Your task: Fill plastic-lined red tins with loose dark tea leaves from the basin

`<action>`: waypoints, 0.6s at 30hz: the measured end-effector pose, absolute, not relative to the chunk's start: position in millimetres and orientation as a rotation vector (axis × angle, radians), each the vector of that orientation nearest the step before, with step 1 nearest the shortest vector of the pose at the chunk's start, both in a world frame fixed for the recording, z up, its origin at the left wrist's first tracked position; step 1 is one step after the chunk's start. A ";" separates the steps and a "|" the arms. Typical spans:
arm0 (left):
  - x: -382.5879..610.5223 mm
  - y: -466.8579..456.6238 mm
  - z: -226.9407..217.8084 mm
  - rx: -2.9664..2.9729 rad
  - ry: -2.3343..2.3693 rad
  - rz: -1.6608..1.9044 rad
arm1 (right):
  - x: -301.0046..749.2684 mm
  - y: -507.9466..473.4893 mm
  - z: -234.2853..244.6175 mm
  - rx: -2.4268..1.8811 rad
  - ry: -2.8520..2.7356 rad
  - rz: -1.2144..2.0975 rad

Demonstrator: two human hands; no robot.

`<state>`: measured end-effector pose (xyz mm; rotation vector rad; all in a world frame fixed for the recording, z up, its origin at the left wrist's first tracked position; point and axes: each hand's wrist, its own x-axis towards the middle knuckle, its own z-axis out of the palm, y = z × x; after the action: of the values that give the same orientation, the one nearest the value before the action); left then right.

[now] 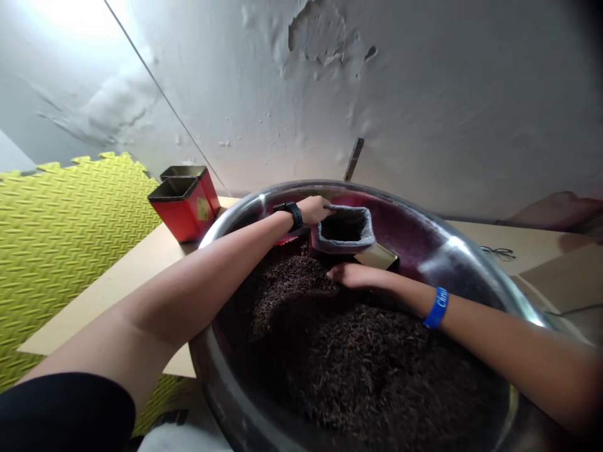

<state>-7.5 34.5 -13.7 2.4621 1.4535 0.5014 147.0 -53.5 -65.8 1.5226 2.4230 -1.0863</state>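
Dark, dried, shredded leaves, looking like loose tea, lie heaped in a wide round metal basin. A squarish tin with a whitish plastic bag lining its mouth stands at the basin's far side, its opening facing up. My left hand, with a black watch at the wrist, grips this tin at its left rim. Just below the tin, my right hand is down at the leaves, with a blue band on the wrist. Its visible fingers look curled; whatever they hold is hidden.
Two red open-topped tins stand on a tan board left of the basin. Yellow foam matting lies beyond it. Eyeglasses rest at the right. A pale piece sits beside the lined tin. A peeling wall rises behind.
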 end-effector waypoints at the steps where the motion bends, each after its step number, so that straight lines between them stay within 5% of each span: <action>1: -7.4 34.2 -13.6 2.467 1.453 0.503 | 145.5 -55.1 -67.3 1.487 2.403 -1.138; 18: -8.0 38.1 -16.7 2.488 1.431 0.503 | 146.7 -57.6 -53.5 1.284 2.407 -1.294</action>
<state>-8.0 38.1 -16.7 2.4882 1.4314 0.5035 146.7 -57.6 -53.5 1.2837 2.4073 -1.2941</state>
